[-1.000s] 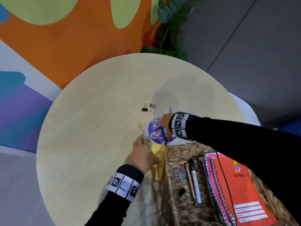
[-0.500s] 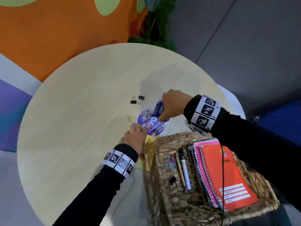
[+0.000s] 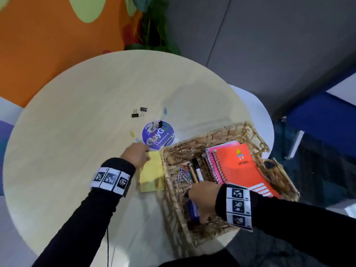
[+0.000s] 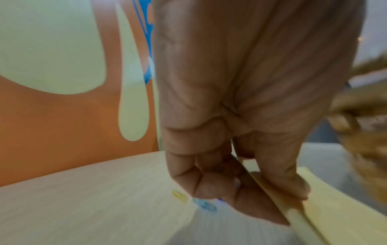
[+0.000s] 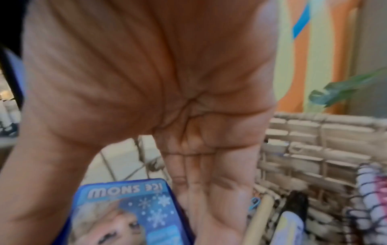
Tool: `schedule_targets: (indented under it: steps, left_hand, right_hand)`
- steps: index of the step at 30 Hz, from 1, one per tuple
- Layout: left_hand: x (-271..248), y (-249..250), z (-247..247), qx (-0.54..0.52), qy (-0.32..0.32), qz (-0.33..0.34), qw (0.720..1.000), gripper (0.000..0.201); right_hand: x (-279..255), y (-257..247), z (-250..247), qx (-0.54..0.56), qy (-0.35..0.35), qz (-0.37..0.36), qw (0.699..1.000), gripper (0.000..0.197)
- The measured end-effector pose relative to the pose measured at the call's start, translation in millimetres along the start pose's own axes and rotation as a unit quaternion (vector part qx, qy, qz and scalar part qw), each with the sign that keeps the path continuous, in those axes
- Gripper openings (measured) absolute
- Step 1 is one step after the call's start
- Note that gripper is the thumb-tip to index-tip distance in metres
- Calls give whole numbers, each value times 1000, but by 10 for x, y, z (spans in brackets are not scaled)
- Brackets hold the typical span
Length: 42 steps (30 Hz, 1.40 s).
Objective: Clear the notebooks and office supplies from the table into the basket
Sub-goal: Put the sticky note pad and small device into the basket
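My right hand [image 3: 202, 199] is down inside the wicker basket [image 3: 227, 130], holding a blue "ICE SNOW" box [image 3: 193, 209] [image 5: 130, 207] between thumb and fingers near the basket floor. My left hand [image 3: 135, 155] pinches the far corner of a yellow sticky-note pad [image 3: 152, 174] [image 4: 335, 207], which lies on the round table [image 3: 77, 151] against the basket's left wall. A purple round disc [image 3: 158, 135] with clips on it lies beyond that hand. Two black binder clips [image 3: 135, 115] and a blue paper clip [image 3: 165, 110] lie farther back.
The basket holds an orange spiral notebook [image 3: 240, 166] on other notebooks, pens [image 3: 197, 170] and several paper clips [image 3: 182, 175]. A yellow clip [image 4: 180, 196] and a blue clip [image 4: 204, 205] lie by my left fingers. A plant and an orange wall stand behind the table.
My right hand has carried the blue box from above the purple disc back into the basket. My left hand has moved from the disc's edge to the yellow pad's corner.
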State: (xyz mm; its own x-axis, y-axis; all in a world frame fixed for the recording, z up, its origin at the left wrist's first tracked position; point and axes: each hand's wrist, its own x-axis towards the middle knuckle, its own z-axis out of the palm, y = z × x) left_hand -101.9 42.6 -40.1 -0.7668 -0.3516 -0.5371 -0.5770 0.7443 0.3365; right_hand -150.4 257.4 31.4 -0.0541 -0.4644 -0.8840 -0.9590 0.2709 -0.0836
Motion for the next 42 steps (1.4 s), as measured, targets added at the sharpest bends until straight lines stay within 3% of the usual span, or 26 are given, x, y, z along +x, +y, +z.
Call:
schedule_targets:
  steps: [6, 8, 10, 12, 13, 15, 17, 19, 21, 24, 28, 32, 36, 40, 42]
  left_hand:
    - [-657, -72, -433, -132, 136, -20, 982, 19]
    - [-894, -57, -548, -132, 181, -6, 975, 12]
    - [-1114, -6, -646, -129, 229, 8, 965, 7]
    - [-1292, 83, -706, -147, 263, 28, 953, 6]
    - [-1358, 152, -721, -160, 272, 47, 948, 5]
    - [-1417, 343, -713, -184, 274, 93, 939, 5]
    - [-1365, 567, -649, -226, 253, 137, 931, 5]
    - [-1259, 785, -548, -267, 227, 169, 921, 5]
    - [-1161, 962, -435, -295, 209, 189, 913, 9]
    - [-1031, 1043, -284, -300, 188, 165, 920, 26]
    - [-861, 824, -127, -218, 218, 124, 943, 34]
    - [-780, 487, -26, -210, 248, 62, 944, 23]
    - [-784, 125, 90, -209, 244, -9, 947, 18]
    - [-722, -143, 169, -197, 235, -53, 950, 16]
    - [-646, -240, 174, -200, 234, -72, 949, 17]
  right_hand:
    - [205, -142, 103, -49, -33, -13, 998, 30]
    - [161, -130, 62, -31, -39, -7, 999, 39]
    - [1, -58, -31, 25, 0, 6, 1000, 46]
    - [-236, 85, -140, 129, 100, 19, 986, 58]
    - [-382, 163, -187, 201, 165, 19, 965, 61]
    - [-680, 260, -255, 351, 289, -4, 891, 56]
    - [-899, 304, -260, 419, 379, -36, 824, 38]
    - [-1006, 335, -201, 407, 446, -43, 796, 16]
    - [-999, 398, -79, 377, 490, -13, 786, 18]
    - [-921, 530, 131, 333, 484, 97, 803, 32]
    - [-612, 608, 354, 250, 353, 249, 866, 46]
    - [-280, 591, 370, 254, 300, 271, 879, 15]
    - [-101, 577, 318, 244, 267, 273, 892, 22]
    - [-65, 637, 272, 255, 240, 252, 902, 8]
    - [-48, 681, 277, 266, 232, 242, 904, 26]
